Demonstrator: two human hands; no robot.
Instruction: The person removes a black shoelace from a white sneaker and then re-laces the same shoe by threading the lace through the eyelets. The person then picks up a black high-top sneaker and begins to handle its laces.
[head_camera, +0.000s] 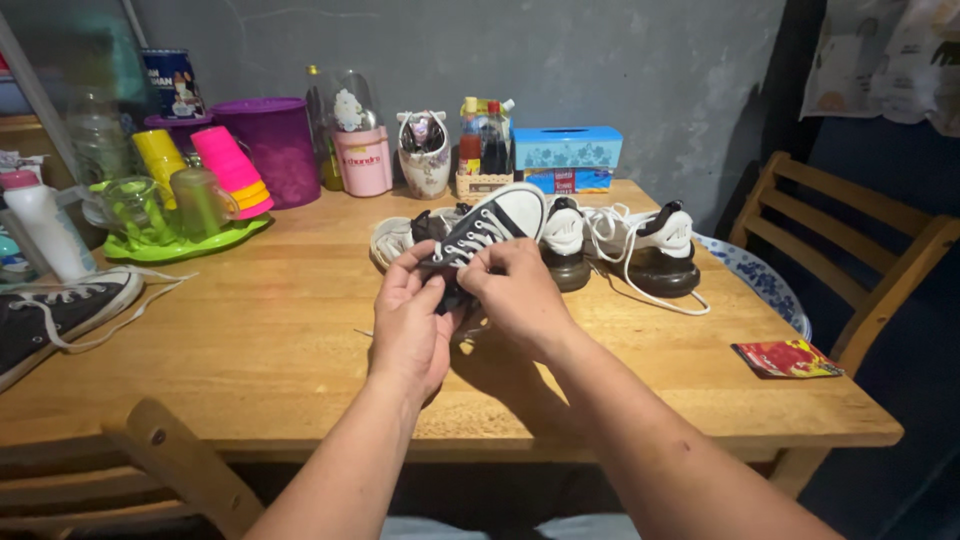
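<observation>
A black canvas sneaker (487, 228) with white laces and a white toe cap is lifted toe-up over the wooden table (250, 340). My left hand (410, 325) grips its heel end from the left. My right hand (515, 292) pinches the white lace near the top eyelets. The sneaker's rear part is hidden behind my fingers. Just behind it lie a pair of black-and-white shoes (655, 250) with loose white laces, and a pale shoe (392, 240).
Another black sneaker (60, 315) lies at the table's left edge. A green tray with glasses (175, 225), stacked plastic cups, a purple bucket (272, 150), bottles and a blue tissue box (567, 148) line the back. A red sachet (787, 358) lies right. Wooden chairs stand right (850, 260) and near left.
</observation>
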